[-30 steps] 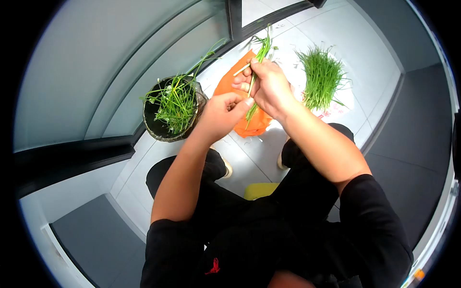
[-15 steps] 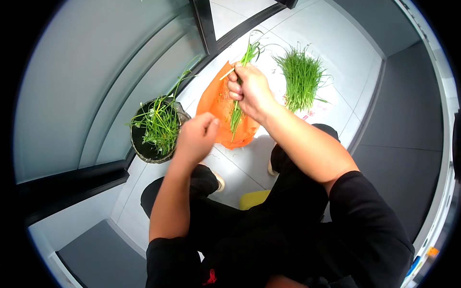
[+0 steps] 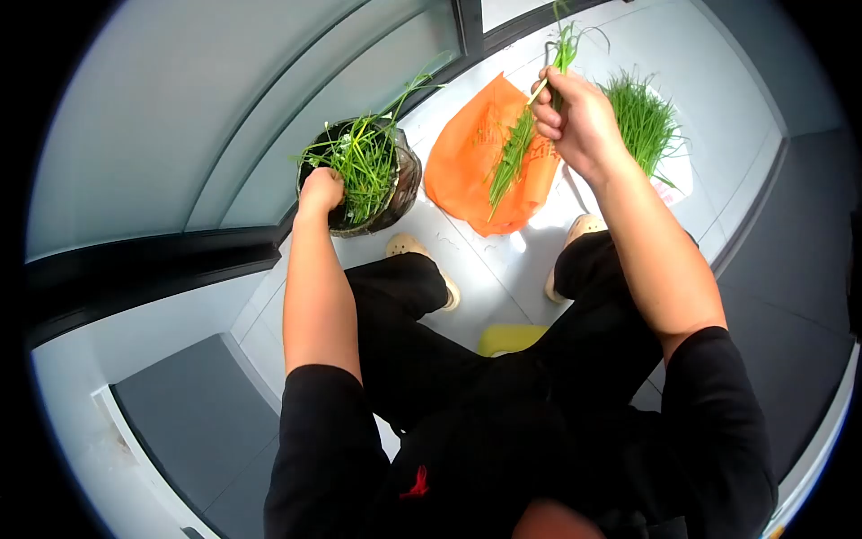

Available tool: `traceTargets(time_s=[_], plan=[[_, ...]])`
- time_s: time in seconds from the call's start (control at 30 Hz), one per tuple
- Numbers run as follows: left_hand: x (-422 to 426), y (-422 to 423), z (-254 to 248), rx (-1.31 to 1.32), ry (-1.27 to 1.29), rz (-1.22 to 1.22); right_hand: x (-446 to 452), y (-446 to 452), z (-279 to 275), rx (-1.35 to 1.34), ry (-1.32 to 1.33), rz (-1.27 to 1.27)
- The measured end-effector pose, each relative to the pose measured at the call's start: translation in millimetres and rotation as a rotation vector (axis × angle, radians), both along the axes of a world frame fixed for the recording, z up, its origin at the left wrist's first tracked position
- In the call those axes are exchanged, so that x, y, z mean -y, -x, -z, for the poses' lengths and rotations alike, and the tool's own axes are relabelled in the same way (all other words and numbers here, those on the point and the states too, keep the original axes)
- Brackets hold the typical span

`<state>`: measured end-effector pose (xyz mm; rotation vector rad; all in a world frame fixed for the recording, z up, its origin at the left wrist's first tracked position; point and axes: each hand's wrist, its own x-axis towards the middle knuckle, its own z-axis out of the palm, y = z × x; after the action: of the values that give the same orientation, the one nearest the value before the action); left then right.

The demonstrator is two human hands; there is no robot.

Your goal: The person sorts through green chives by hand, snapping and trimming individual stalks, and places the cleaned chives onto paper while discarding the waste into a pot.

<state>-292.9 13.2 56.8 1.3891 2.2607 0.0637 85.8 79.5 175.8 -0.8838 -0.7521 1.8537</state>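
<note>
My right hand [image 3: 579,121] is closed around a small bunch of garlic chives [image 3: 514,160], held over an orange plastic bag [image 3: 458,162] on the floor. One pale stalk slants out past the thumb. My left hand [image 3: 321,189] is at the near rim of a dark, bag-lined bucket [image 3: 406,180]. Its fingers look curled together, and what they hold, if anything, is hidden. Loose green stalks [image 3: 364,166] with some white bits fill the bucket. A larger pile of chives [image 3: 645,126] lies on the right, beyond my right wrist.
White printed paper or plastic [image 3: 673,178] lies under the pile. A frosted glass panel [image 3: 224,117] with a black frame stands to the left, close to the bucket. My feet in beige clogs [image 3: 453,292] rest on pale floor tiles, and a yellow-green object [image 3: 507,338] shows between my legs.
My left hand has moved from near the orange bag to the bucket's rim. My right hand still grips the chives. The view has shifted, so everything sits farther right and higher.
</note>
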Motion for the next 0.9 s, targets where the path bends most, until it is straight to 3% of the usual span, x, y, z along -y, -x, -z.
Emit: traceTargets(time_s=[0.03, 0.1, 0.17, 0.2, 0.3, 0.33, 0.37, 0.43, 0.47, 0.5, 0.6, 0.63, 0.7, 0.77, 0.83, 0.9], plan=[[-2, -5, -4, 0.162, 0.09, -0.195, -1, -3, -1, -0.003, -0.009, 0.003], [-1, -7, -5, 0.159, -0.015, -0.157, -4, -13, -6, 0.01, -0.029, 0.007], [-6, 0, 0, 0.329, -0.273, -0.352, -13, -26, -17, 0.061, -0.066, 0.022], [-6, -14, -19, 0.554, -0.25, -0.507, -25, -40, -19, 0.06, -0.114, -0.015], [-11, -18, -8, 0.513, -0.205, -0.361, -41, -73, -37, 0.26, -0.208, 0.112], [-15, -27, -3, 0.417, -0.195, -0.278, -87, -106, 2, 0.386, -0.329, -0.019], [-22, -42, -6, 0.407, -0.207, -0.218, -88, -121, 10, 0.407, -0.314, 0.007], [-38, -84, -18, 0.567, -0.337, -0.134, -88, -148, 22, 0.578, -0.424, 0.24], [-48, -104, -22, 0.655, -0.301, -0.108, -94, -162, 43, 0.556, -0.387, 0.287], [-56, -127, -25, 0.706, -0.301, -0.087, -79, -166, 21, 0.766, -0.362, 0.233], [-75, -180, -6, 0.75, -0.239, 0.086, -92, -218, 116, 0.945, -0.121, 0.215], [-80, -198, 4, 0.703, -0.219, 0.089, -93, -235, 159, 1.012, -0.019, 0.187], [-90, -213, 47, 0.696, -0.105, 0.158, -82, -282, 282, 1.653, -0.193, 0.103], [-93, -230, 105, 0.514, 0.116, 0.13, -49, -283, 278, 1.702, 0.109, -0.394], [-82, -240, 168, 0.552, 0.201, 0.203, -49, -275, 304, 1.557, 0.094, -0.42], [-66, -249, 234, 0.504, 0.226, 0.209, -45, -245, 304, 1.373, -0.024, -0.287]])
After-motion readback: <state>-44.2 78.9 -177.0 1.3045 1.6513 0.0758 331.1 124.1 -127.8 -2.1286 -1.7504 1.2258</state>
